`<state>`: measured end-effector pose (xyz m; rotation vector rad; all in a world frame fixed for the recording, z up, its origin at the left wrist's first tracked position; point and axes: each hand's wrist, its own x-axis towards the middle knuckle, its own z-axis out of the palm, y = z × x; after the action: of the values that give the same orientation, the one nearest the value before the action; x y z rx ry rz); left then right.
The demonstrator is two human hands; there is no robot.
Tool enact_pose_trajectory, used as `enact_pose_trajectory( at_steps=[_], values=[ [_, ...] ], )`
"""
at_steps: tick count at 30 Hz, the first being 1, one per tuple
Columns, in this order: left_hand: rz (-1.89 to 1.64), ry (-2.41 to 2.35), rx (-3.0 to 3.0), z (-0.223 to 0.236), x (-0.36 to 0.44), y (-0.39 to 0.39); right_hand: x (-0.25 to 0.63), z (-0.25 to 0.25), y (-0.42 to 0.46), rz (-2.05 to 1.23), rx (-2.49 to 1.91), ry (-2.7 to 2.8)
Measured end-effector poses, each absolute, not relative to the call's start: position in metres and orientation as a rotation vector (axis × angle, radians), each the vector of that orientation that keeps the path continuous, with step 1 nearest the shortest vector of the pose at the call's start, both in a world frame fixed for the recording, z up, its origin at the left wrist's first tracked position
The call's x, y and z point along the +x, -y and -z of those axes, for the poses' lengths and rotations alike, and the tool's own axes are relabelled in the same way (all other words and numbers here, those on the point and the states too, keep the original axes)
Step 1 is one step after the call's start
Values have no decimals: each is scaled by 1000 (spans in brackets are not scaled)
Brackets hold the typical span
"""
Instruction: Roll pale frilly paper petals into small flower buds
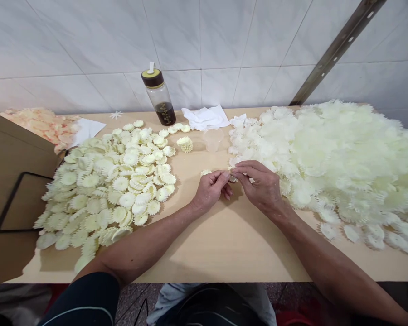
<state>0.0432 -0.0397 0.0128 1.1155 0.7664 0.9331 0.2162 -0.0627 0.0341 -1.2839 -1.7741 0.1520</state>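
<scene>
My left hand (211, 188) and my right hand (260, 184) meet over the middle of a light wooden table (231, 244). Both pinch the same small pale toothed disc (231, 174), fingers closed on it. A second small disc (206, 172) lies on the table just beyond my left hand. To the right rises a big loose heap of whitish toothed discs (340, 158). To the left spreads a flatter pile of cream-yellow discs (112, 181).
A bottle with dark liquid and a brown cap (159, 97) stands at the back by the tiled wall. Beside it lie a white cloth (206, 117), a clear plastic cup (212, 139) and a short stack of discs (185, 144). Cardboard (10, 194) is at left, pinkish pieces (42, 123) behind.
</scene>
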Motion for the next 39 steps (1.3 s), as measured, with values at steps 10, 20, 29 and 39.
enact_pose_trajectory(
  at_steps=[10,20,29,39],
  values=[
    [-906,-833,1237,-11,45,41,217,-36,62,-360,-1419,1717],
    [-892,-822,1274,-8,44,42,213,-41,65,-340,-1411,1664],
    [-794,-823,1290,-12,42,40,229,-51,64,-693,-1556,1592],
    [-660,-907,1510,-11,39,38,239,-56,64,-597,-1661,1571]
  ],
)
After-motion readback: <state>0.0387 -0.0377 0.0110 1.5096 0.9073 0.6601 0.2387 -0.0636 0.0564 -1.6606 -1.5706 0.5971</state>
